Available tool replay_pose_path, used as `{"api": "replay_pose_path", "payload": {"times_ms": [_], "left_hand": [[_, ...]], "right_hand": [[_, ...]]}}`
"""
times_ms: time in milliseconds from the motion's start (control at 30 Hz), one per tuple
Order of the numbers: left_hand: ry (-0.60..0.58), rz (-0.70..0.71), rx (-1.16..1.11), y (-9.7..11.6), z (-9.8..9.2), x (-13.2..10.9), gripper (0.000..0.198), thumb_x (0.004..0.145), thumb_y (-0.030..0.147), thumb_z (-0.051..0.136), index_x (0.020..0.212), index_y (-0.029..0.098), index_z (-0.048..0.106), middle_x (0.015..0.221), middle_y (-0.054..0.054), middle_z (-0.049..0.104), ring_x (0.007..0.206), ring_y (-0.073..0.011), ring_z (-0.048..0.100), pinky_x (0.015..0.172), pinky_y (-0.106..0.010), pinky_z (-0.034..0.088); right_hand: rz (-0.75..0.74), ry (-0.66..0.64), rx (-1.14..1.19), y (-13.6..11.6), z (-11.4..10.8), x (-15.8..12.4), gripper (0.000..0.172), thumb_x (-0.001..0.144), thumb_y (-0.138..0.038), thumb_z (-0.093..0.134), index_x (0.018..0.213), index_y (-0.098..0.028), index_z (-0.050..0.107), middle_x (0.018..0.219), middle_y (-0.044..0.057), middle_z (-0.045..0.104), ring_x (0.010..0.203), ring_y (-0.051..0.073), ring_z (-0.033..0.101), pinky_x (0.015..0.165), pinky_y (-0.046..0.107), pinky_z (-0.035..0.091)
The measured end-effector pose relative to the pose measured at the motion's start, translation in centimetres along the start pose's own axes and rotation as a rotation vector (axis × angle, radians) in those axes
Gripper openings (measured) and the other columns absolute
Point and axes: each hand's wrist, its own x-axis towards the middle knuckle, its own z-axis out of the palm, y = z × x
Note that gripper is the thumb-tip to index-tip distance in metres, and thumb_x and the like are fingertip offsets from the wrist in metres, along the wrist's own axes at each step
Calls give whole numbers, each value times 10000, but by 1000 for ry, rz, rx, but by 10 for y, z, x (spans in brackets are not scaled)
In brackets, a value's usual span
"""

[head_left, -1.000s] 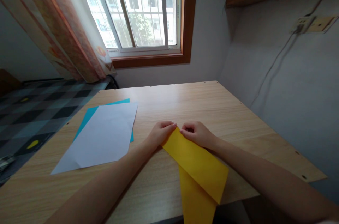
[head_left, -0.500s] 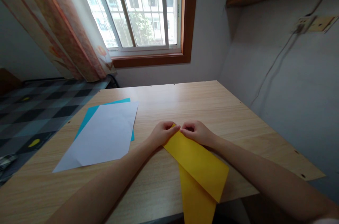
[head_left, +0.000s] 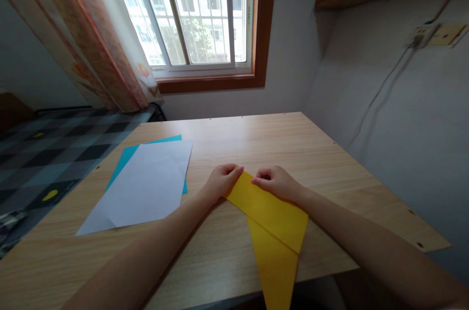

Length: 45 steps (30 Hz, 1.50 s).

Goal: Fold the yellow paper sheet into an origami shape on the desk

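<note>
Head view: two bare hands are working at a folded yellow paper (head_left: 274,210), which is lying at the near middle of a pale wooden table (head_left: 234,141). Its wide band is slanting down from the left hand towards the right forearm, and its narrower tail is pointing towards the viewer, reaching past the table's near edge. The left hand (head_left: 222,180) is closing on the band's upper left end, thumb on top, pinching it. The right hand (head_left: 275,183) is curling loosely, its thumb and finger meeting at the band's upper edge; whether they are gripping or only pressing, I cannot tell. To the left, a white sheet (head_left: 146,185) is lying over a blue sheet (head_left: 126,156), whose edges are showing. Beyond the table, a window (head_left: 201,12) is letting in daylight, and a patterned curtain (head_left: 91,31) is hanging beside it.
</note>
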Motion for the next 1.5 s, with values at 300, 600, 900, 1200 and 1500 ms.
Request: {"api": "replay_pose_path", "payload": {"times_ms": [300,600,900,1200,1500], "left_hand": [[25,11,58,-3,-3,3,380,780,521,582,665,159,592,594,-11,607,511,-148,569,455,-223,371],[-21,-15,69,2,-4,1,381,733,522,669,684,150,605,612,-19,609,532,-149,580,456,-214,372],[140,15,-84,9,-16,5,358,687,496,718,684,153,615,601,-6,604,530,-150,584,471,-226,422],[299,77,-57,9,-35,13,375,652,511,729,684,148,643,625,-26,637,554,-162,597,494,-237,428],[440,194,97,-2,-54,21,404,665,545,689,691,142,670,630,-19,629,582,-158,571,495,-227,405]], "right_hand": [[-44,-18,-58,-5,-3,0,268,837,-365,569,679,-160,634,626,-1,580,592,124,472,526,240,294],[-40,-27,-20,0,-4,0,300,837,-409,569,698,-155,648,629,-6,572,588,120,466,522,232,300],[-59,31,-182,5,-19,1,318,855,-400,536,689,-152,645,624,3,583,585,121,473,515,230,288],[-16,-28,-198,22,-51,5,312,823,-433,558,675,-163,603,574,-15,523,539,118,456,489,236,279],[11,-87,-371,27,-73,6,312,853,-388,516,642,-170,589,566,7,583,524,126,472,504,251,289]]}}
